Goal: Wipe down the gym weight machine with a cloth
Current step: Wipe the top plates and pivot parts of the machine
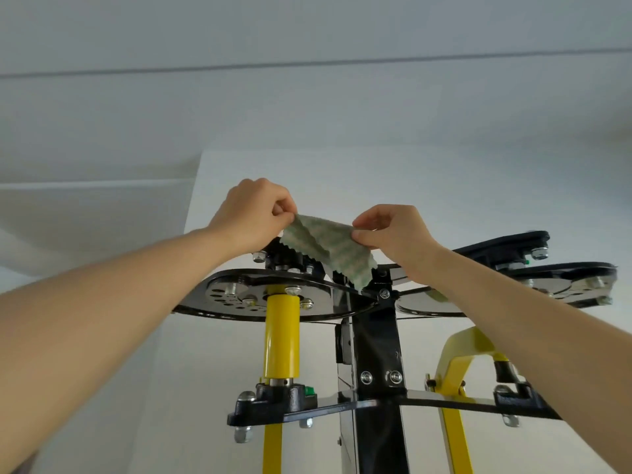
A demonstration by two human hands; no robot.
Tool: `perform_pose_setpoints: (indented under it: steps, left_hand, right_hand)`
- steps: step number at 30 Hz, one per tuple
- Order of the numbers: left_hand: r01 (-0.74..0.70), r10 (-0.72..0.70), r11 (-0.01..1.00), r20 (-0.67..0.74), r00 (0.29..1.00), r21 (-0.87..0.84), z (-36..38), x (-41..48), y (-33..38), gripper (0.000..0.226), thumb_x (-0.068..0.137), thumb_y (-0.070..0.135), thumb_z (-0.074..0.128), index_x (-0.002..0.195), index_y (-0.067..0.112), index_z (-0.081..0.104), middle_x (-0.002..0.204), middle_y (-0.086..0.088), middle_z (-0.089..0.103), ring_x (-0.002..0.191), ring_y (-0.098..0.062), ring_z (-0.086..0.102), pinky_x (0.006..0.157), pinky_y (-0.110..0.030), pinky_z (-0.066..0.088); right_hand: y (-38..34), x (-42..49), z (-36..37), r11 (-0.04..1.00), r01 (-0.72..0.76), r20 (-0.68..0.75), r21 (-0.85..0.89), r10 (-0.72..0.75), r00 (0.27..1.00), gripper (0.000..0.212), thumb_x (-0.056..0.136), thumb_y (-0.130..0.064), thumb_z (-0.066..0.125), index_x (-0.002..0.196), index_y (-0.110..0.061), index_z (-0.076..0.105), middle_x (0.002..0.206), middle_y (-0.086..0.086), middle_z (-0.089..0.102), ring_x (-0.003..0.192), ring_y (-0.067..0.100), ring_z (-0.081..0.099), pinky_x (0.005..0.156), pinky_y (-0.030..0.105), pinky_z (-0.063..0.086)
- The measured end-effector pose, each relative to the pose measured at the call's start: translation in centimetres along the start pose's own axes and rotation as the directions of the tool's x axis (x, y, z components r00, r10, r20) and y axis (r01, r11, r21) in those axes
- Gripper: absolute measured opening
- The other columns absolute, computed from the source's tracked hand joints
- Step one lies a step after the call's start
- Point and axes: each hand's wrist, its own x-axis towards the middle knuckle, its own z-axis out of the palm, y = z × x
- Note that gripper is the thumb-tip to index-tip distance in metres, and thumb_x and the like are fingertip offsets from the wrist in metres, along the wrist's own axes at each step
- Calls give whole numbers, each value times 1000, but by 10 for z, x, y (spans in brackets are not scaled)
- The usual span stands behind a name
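Both hands raised at the machine's top: left hand and right hand each pinch an end of the green cloth, slack above the black pulley plates; loose hem could snag on bolts

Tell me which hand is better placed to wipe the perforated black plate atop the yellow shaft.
Probably left. The left hand pinches the cloth just above that plate; the right hand, also pinching it, sits over the black centre post, farther away.
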Motion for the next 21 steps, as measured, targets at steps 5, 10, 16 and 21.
perform_pose_setpoints:
  steps: [5, 10, 16, 21]
  left_hand:
    - [42, -44, 992, 7, 999, 122, -13, 16, -36, 9, 93, 17, 68, 92, 23, 74, 82, 7, 69, 85, -18, 67, 82, -35, 53]
    - [105, -112, 987, 47, 993, 122, -16, 16, -66, 24, 91, 11, 61, 86, 34, 69, 77, 9, 70, 85, -20, 66, 79, -38, 53]
    - [204, -202, 979, 221, 954, 14, -19, 10, -77, 32, 93, 17, 54, 90, 38, 78, 101, 14, 72, 104, -15, 64, 99, -43, 51]
    - [96, -56, 981, 226, 973, -169, -13, 20, -36, 14, 93, 31, 68, 101, 28, 80, 101, 15, 74, 96, -4, 66, 82, -24, 51]
  right_hand:
    - [-9, 29, 40, 948, 160, -22, -274, -173, 985, 12, 85, -4, 72, 87, -16, 75, 87, -3, 73, 79, 10, 65, 66, 13, 49]
    - [-12, 49, 71, 943, 143, 153, -300, -101, 983, 7, 87, -10, 71, 91, -14, 76, 92, 4, 73, 86, 16, 66, 72, 24, 54]
    - [1, 53, 64, 981, 104, 389, -165, -32, 921, 15, 90, -13, 72, 102, -19, 77, 100, 6, 75, 96, 16, 66, 89, 35, 54]
    - [10, 59, 54, 950, 215, 502, -227, -75, 862, 26, 83, -17, 80, 108, -23, 77, 106, 0, 74, 100, 12, 66, 97, 30, 49]
